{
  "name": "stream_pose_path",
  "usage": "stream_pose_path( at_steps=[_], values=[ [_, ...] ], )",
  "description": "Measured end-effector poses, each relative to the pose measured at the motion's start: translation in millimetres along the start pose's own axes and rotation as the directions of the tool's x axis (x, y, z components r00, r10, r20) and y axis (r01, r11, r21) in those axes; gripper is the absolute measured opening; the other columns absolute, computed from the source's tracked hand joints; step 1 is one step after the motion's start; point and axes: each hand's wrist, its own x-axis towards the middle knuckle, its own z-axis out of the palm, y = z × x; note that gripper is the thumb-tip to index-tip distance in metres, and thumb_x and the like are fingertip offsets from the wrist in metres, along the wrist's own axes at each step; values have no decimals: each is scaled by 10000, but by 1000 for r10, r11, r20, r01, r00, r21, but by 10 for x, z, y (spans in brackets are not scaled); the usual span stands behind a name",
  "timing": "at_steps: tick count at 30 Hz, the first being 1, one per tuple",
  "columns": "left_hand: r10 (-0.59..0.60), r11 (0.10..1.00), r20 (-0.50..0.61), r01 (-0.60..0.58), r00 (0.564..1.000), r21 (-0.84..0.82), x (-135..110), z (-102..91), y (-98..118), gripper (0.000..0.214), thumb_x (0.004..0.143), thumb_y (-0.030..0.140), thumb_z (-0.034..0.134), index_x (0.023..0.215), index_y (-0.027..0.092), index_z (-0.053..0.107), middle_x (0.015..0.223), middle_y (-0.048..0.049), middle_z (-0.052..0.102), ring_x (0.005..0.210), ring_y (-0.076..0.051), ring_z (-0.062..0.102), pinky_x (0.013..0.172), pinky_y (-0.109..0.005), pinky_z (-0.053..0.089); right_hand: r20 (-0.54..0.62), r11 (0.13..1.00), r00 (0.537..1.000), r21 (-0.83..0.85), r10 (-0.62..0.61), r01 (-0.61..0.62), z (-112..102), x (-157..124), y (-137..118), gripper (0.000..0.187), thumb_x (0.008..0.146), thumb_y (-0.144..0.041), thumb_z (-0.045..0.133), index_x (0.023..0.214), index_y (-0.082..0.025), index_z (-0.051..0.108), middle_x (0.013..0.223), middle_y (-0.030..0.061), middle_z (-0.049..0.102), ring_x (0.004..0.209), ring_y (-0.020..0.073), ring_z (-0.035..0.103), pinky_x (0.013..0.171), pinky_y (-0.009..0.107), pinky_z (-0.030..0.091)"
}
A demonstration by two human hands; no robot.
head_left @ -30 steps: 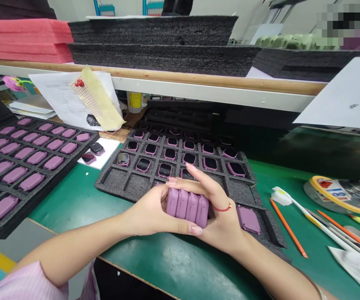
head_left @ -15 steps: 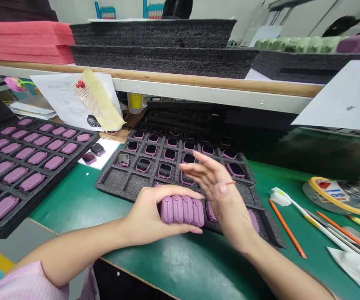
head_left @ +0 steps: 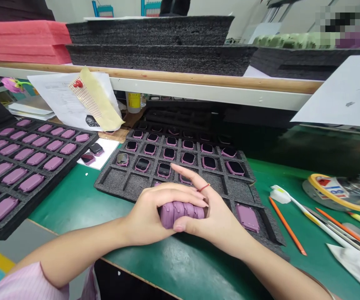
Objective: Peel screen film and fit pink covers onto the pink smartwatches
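A short row of purple watch cases (head_left: 181, 211), pressed face to face, is held above the front edge of a dark foam tray (head_left: 113, 180). My left hand (head_left: 147, 214) wraps round the row from the left, its fingers over the top. From the right, my right hand (head_left: 220, 218) closes on the same row, with the thumb across the front and one finger stretched out; its palm hides the row's right end. In the tray, several purple watches with black screens (head_left: 169, 153) fill the back rows. A single purple case (head_left: 248, 217) lies in a front-right pocket.
On the left stands another foam tray (head_left: 83, 156) of purple cases. Two loose watches (head_left: 96, 148) lie on white paper. To the right are an orange stick (head_left: 288, 225), a white brush (head_left: 305, 214) and a tape roll (head_left: 339, 196). A shelf edge (head_left: 198, 85) overhangs the bench.
My right hand has come down and left from above the tray and closed on the row of cases. The case at the front right is now uncovered. My left hand keeps its hold.
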Motion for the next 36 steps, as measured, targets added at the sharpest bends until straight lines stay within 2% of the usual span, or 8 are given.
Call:
stream_pose_path(
  at_steps=[3,6,11,13,21,26,30,36],
  values=[
    [-3,1000,27,2,1000,31,-20,-15,-41,360,853,456,754,1135,233,741,1182,-105,697,1152,-255,658,1039,-390,529,-53,994,996,-88,-74,69,20,-18,6,1083,572,-367,960,1496,-253,407,1349,105,659,1238,305,652,1011,432,586],
    [1,997,41,-5,999,83,-68,-10,-92,443,880,384,725,1303,277,651,1352,-119,561,1341,-300,523,1137,-454,449,-113,960,971,-214,-209,182,34,-45,18,1079,594,-303,950,1520,-280,395,1417,98,615,1284,314,620,1065,466,553],
    [-181,983,38,181,983,9,-144,18,-71,1180,706,283,887,1593,402,118,1657,-104,201,1490,-370,322,1202,-551,338,-137,915,936,-296,-325,275,40,-73,56,1100,680,-234,899,1581,-333,276,1091,43,765,1028,293,747,953,491,612],
    [-297,951,69,301,952,-69,-149,26,-25,1208,728,350,879,1601,372,44,1664,-123,194,1521,-369,255,1209,-557,315,-154,892,917,-337,-367,301,40,-69,86,1097,688,-247,898,1581,-353,270,1078,29,768,952,271,762,901,465,627],
    [-462,848,46,456,886,-269,-148,74,31,652,989,498,552,1543,282,284,1506,-118,460,1332,-292,518,1144,-478,394,-114,792,860,-464,-497,397,56,-48,143,1007,756,-179,793,1589,-354,255,1109,12,759,941,220,757,846,384,635],
    [-548,674,99,509,830,-535,-105,57,73,747,972,716,350,1584,309,216,1494,-112,488,1317,-299,537,1106,-482,417,-115,769,839,-481,-532,421,46,-43,181,1066,720,-225,863,1588,-346,257,1198,38,737,1058,244,740,922,399,626],
    [-652,415,227,591,724,-692,-37,60,56,787,935,745,421,1530,235,360,1328,-140,626,1176,-290,631,996,-453,487,-65,713,785,-469,-616,521,11,-31,188,1062,740,-196,853,1596,-336,240,1382,80,646,1129,268,717,1018,452,593],
    [-624,474,191,562,758,-678,-53,87,-37,632,846,721,624,1213,206,635,949,-52,698,855,-185,662,789,-322,516,-36,689,766,-465,-642,556,-33,-11,166,1035,752,-199,847,1589,-354,257,1525,82,525,1171,305,696,1096,538,538]
  ],
)
